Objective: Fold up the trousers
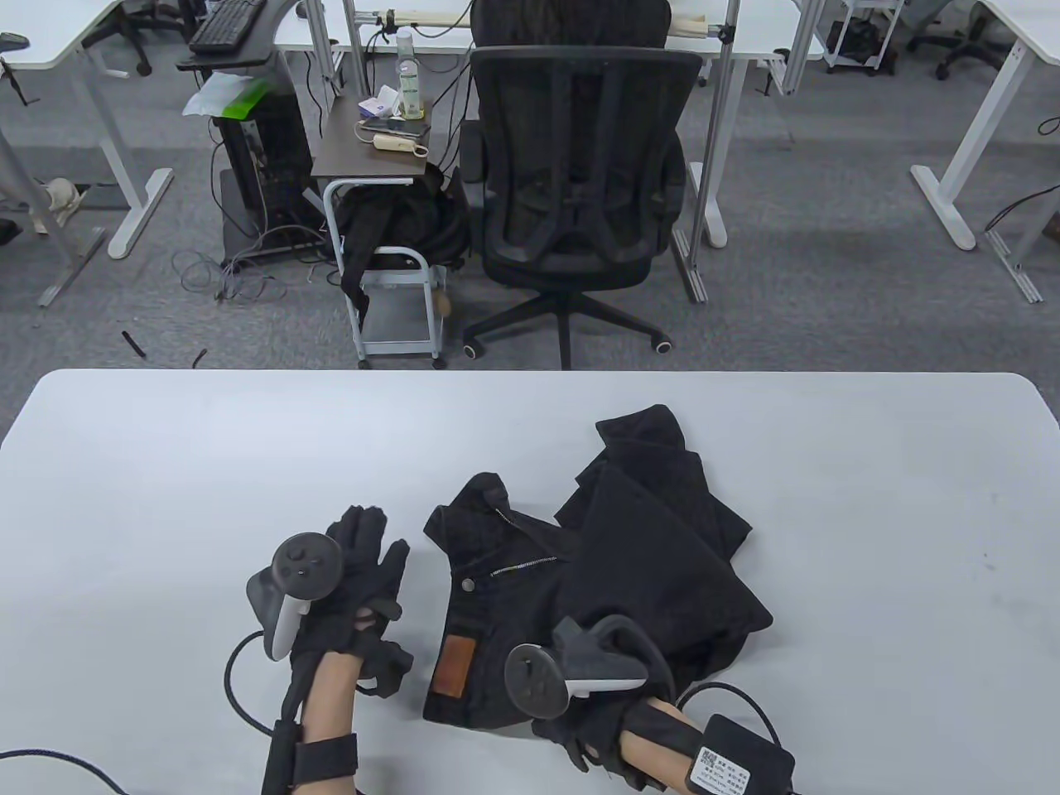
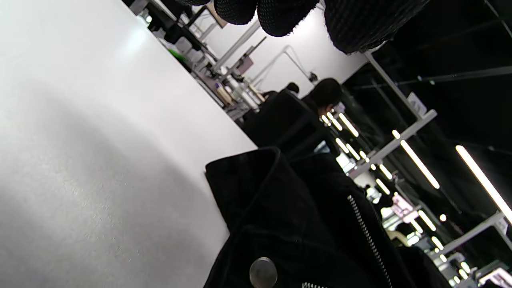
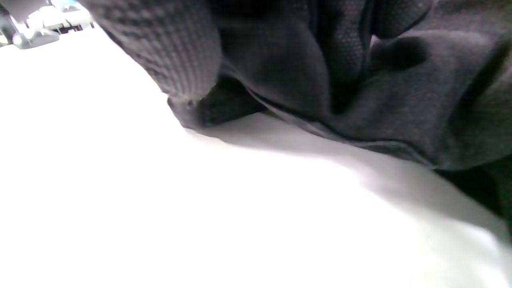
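Note:
Black trousers [image 1: 613,571] lie crumpled on the white table [image 1: 166,464]. The waistband, with its button, open zipper and brown leather patch [image 1: 454,669], is on the left; the legs are bunched up toward the right and far side. My left hand [image 1: 368,551] is open with its fingers spread, just left of the waistband and apart from it. Its fingertips [image 2: 280,12] hang over the waistband button [image 2: 263,272] in the left wrist view. My right hand [image 1: 625,675] grips the trousers' near edge. Its fingers [image 3: 176,52] are bunched into the dark fabric [image 3: 400,112], which is lifted slightly off the table.
A black office chair [image 1: 580,182] and a small cart [image 1: 389,248] stand on the floor beyond the table's far edge. A black sensor box [image 1: 729,762] and cables trail from my wrists at the near edge. Bare tabletop lies to the left and right of the trousers.

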Tool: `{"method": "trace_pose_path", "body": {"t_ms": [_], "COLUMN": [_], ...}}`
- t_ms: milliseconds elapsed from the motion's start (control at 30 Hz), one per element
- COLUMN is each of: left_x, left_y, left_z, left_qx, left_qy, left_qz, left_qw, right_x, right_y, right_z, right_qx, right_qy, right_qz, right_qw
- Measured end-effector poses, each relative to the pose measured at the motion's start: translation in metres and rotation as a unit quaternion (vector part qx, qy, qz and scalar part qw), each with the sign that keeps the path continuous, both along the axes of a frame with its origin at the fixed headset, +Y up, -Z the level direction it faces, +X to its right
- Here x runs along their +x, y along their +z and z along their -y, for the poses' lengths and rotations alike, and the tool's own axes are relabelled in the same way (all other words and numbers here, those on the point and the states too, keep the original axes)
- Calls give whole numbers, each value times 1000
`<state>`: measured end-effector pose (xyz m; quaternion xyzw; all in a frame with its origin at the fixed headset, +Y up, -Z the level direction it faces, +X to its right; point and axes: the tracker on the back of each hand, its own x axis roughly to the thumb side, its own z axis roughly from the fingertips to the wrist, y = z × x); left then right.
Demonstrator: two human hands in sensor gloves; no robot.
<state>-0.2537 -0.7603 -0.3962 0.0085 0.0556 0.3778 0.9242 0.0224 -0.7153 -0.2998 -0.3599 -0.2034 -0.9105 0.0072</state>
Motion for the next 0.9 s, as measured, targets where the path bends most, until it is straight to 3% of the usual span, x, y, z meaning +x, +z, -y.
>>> {"method": "trace_pose_path", "body": {"t_ms": [67, 133, 233, 300, 367, 433, 533, 633, 800, 900], "left_x": [6, 13, 22, 23, 22, 19, 16, 16, 16, 14], "left_y": [-2, -3, -6, -5, -5, -5, -5, -5, -6, -6], "left_z": [4, 8, 14, 16, 17, 18, 19, 19, 18, 18], "left_qx": [-13, -29, -45, -52, -52, -51, -48, -47, -45, -41], "left_qy": [-13, -28, -53, -55, -54, -51, -43, -42, -42, -38], "left_qz": [11, 22, 34, 37, 35, 31, 27, 27, 26, 23], "left_qw": [1000, 999, 997, 996, 997, 997, 998, 998, 998, 998], "right_x": [8, 22, 33, 31, 24, 14, 3, 1, 10, 24], "right_y": [-6, -24, -64, -89, -112, -132, -146, -153, -156, -154], "right_z": [-18, -47, -66, -59, -44, -21, 4, 21, 20, 3], "right_qx": [-16, 2, 116, 138, 100, 45, 19, 43, 84, 109], "right_qy": [-33, -120, -184, -147, -127, -158, -139, -94, -127, -200], "right_qz": [24, 75, 172, 206, 233, 260, 284, 305, 329, 343], "right_qw": [999, 990, 961, 957, 959, 951, 948, 947, 932, 911]}}
